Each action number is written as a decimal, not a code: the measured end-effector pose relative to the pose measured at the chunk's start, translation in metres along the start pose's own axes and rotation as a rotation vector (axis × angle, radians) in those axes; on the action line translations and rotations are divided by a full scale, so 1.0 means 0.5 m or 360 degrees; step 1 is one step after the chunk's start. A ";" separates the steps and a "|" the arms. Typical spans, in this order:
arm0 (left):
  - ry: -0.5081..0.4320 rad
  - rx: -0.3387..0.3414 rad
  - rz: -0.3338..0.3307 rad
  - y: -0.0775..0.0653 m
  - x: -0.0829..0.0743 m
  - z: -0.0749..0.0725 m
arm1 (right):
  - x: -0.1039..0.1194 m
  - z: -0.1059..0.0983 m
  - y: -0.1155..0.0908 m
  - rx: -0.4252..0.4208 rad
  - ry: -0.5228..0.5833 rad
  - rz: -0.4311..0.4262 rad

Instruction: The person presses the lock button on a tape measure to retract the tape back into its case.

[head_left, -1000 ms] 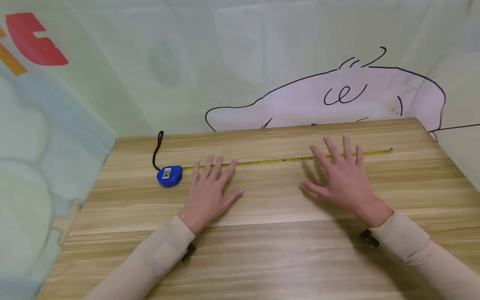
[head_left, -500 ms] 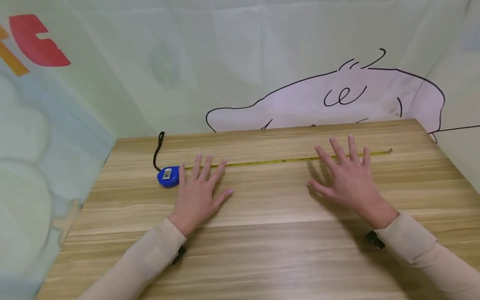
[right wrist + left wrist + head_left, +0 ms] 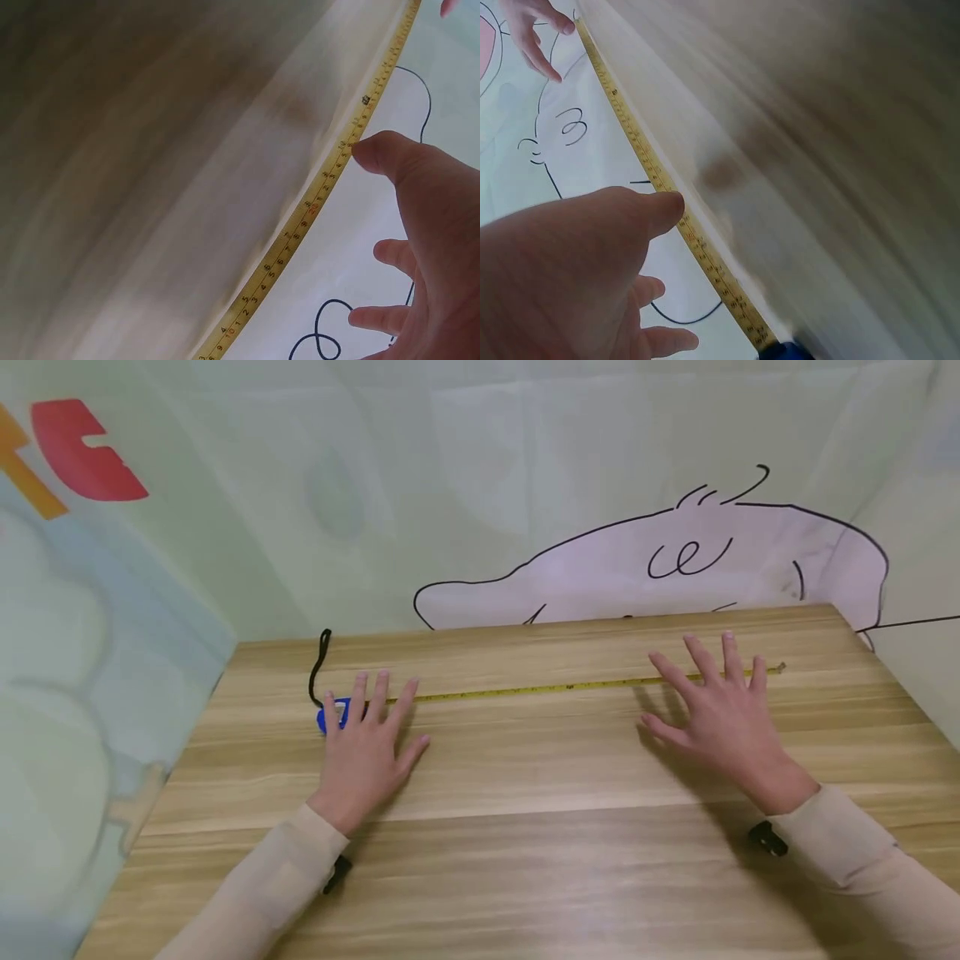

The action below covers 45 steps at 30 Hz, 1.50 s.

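A blue tape measure (image 3: 322, 720) with a black wrist strap (image 3: 318, 667) lies at the left of the wooden table. Its yellow blade (image 3: 517, 691) runs out to the right, ending in a small metal hook (image 3: 781, 668). Over the case is my left hand (image 3: 362, 760), fingers spread and straight, partly hiding it in the head view. My right hand (image 3: 727, 727) is spread across the blade near its hook end, holding nothing. Printed numbers show on the blade (image 3: 300, 214) in the right wrist view, with the right thumb (image 3: 379, 154) overlapping its edge.
The wood-grain table (image 3: 517, 877) reaches back to a pale printed backdrop (image 3: 450, 485). A cartoon outline (image 3: 600, 568) shows behind the far edge, and red and orange shapes (image 3: 86, 452) stand at upper left. Dark wrist devices (image 3: 768, 839) sit under both sleeves.
My left hand has slid left from the blade to over the tape measure's case. The right hand has shifted right toward the hook end. The tape measure stays where it was.
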<state>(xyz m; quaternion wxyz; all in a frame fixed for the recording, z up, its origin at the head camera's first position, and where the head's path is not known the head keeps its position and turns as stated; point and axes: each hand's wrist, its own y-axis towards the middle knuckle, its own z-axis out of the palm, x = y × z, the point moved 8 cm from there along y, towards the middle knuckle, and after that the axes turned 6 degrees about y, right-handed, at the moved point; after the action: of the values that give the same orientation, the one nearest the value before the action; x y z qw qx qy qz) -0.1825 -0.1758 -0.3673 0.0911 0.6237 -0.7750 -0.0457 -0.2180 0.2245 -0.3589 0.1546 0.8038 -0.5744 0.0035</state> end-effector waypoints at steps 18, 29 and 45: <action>-0.0027 0.0001 -0.0062 -0.021 0.061 -0.001 | -0.058 -0.006 -0.005 0.0048 -0.0006 0.0044; -0.0023 -0.0045 -0.0083 -0.044 0.092 -0.003 | -0.111 -0.016 -0.021 0.0011 0.0045 0.0087; 0.0025 0.0142 -0.0114 -0.046 0.115 0.014 | -0.196 -0.026 -0.033 0.0048 0.0032 0.0242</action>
<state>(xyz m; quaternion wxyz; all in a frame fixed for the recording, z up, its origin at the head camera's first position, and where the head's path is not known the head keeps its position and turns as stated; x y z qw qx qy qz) -0.1737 -0.2369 -0.3733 0.0676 0.6549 -0.7526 -0.0093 -0.2340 0.3228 -0.3686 0.1475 0.7600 -0.6321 0.0319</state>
